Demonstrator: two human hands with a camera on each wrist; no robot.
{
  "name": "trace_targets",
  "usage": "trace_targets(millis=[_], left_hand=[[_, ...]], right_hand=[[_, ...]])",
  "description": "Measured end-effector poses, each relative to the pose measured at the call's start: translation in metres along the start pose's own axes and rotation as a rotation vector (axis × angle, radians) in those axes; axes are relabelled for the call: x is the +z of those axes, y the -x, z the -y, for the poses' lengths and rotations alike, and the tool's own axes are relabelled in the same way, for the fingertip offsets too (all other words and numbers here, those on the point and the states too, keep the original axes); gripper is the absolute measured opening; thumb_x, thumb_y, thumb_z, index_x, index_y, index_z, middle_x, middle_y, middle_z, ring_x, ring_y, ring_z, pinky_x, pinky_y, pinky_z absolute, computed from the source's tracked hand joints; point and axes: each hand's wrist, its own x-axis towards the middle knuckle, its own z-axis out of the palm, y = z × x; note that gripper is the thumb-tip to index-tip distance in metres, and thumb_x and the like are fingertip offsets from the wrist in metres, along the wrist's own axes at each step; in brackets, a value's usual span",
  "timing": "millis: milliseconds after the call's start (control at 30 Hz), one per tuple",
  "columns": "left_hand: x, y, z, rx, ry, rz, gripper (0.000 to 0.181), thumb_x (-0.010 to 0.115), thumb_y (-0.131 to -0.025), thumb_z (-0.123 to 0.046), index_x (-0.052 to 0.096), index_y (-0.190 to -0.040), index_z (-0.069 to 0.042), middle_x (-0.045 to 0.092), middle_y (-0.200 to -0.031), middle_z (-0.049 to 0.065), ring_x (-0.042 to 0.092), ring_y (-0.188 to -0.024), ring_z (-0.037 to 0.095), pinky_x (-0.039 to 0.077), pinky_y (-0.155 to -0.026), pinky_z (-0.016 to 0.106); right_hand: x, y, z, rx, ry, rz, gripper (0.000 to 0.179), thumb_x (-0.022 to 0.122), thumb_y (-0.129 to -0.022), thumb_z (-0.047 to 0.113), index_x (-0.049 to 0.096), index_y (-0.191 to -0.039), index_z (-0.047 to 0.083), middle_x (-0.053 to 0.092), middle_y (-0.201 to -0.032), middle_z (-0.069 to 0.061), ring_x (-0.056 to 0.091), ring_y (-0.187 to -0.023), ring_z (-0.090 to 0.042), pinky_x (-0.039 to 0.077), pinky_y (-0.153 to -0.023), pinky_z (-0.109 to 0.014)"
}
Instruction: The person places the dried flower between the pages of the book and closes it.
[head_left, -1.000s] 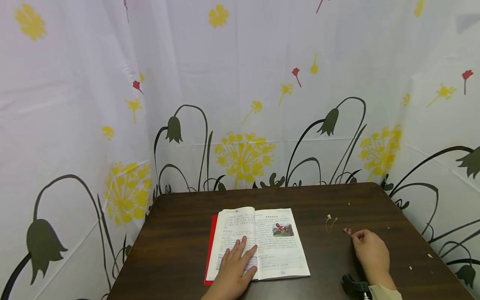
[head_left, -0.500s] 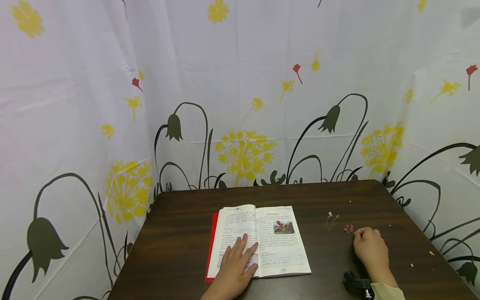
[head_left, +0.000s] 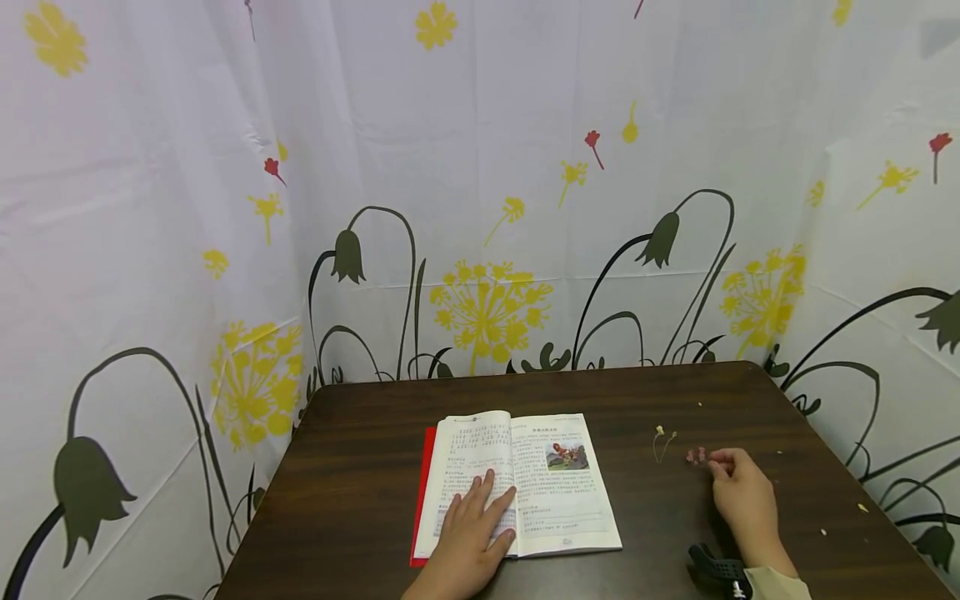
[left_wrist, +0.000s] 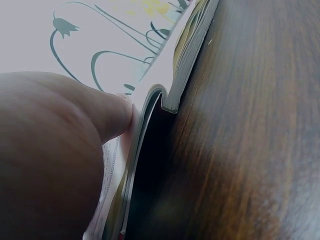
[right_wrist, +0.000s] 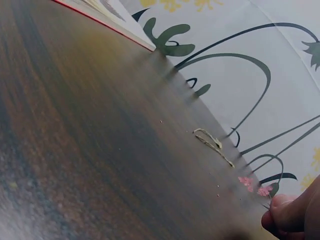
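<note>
An open book (head_left: 562, 508) with a red cover edge lies on the dark wooden table. Spread flat across its left page is my left hand (head_left: 467, 537), thumb near the lower part of the spine fold; the left wrist view shows the thumb (left_wrist: 112, 112) pressing the page by the book's bottom edge. To the right of the book, my right hand (head_left: 744, 496) pinches the thin stem of a small pink dried flower (right_wrist: 257, 186) between thumb and fingertip. The flower head (head_left: 697, 455) points left, close over the table.
Two thin pale dried stems (head_left: 662, 444), one with a yellowish tip, lie left of the pink flower. Small pale petals (head_left: 823, 532) are scattered at the right. A white curtain (head_left: 480, 167) with printed flowers hangs behind the table (head_left: 337, 483).
My right hand has shifted slightly right and turned a little at the fingertips, and the pink flower looks more spread out. My left hand stays on the page.
</note>
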Motion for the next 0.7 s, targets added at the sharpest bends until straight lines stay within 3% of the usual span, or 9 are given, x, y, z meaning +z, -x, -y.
trace_targets(millis=[233, 433, 567, 700], left_hand=[[0.0, 0.002, 0.0, 0.002, -0.002, -0.002, 0.057, 0.063, -0.107, -0.039, 0.053, -0.162, -0.024, 0.03, -0.179, 0.019, 0.028, -0.165, 0.049, 0.018, -0.127, 0.08], [-0.001, 0.004, 0.002, 0.021, -0.003, -0.017, 0.056, 0.063, -0.108, -0.039, 0.054, -0.161, -0.024, 0.031, -0.178, 0.02, 0.029, -0.164, 0.05, 0.019, -0.125, 0.082], [-0.001, 0.003, 0.001, 0.006, 0.003, 0.002, 0.059, 0.063, -0.107, -0.042, 0.052, -0.163, -0.025, 0.028, -0.18, 0.018, 0.027, -0.166, 0.049, 0.017, -0.127, 0.08], [0.0, 0.004, -0.001, -0.013, 0.005, 0.013, 0.06, 0.064, -0.106, -0.042, 0.052, -0.163, -0.024, 0.028, -0.18, 0.017, 0.025, -0.166, 0.047, 0.016, -0.128, 0.079]], right_hand=[[-0.002, 0.001, 0.001, -0.015, 0.013, 0.001, 0.022, 0.062, -0.108, 0.014, 0.077, -0.115, 0.0, 0.078, -0.108, -0.023, 0.072, -0.097, -0.039, 0.051, -0.074, -0.046], [-0.003, 0.004, 0.007, 0.01, -0.02, -0.015, 0.027, 0.059, -0.11, 0.016, 0.073, -0.118, -0.006, 0.064, -0.121, -0.033, 0.062, -0.111, -0.05, 0.049, -0.087, -0.062], [-0.006, 0.012, 0.018, -0.011, -0.05, -0.072, 0.025, 0.061, -0.11, 0.016, 0.073, -0.12, -0.003, 0.067, -0.12, -0.028, 0.065, -0.107, -0.042, 0.052, -0.081, -0.049], [-0.001, 0.026, 0.042, -0.082, -0.139, -0.134, 0.013, 0.067, -0.107, 0.012, 0.074, -0.115, 0.004, 0.072, -0.108, -0.015, 0.065, -0.088, -0.015, 0.047, -0.068, -0.023]])
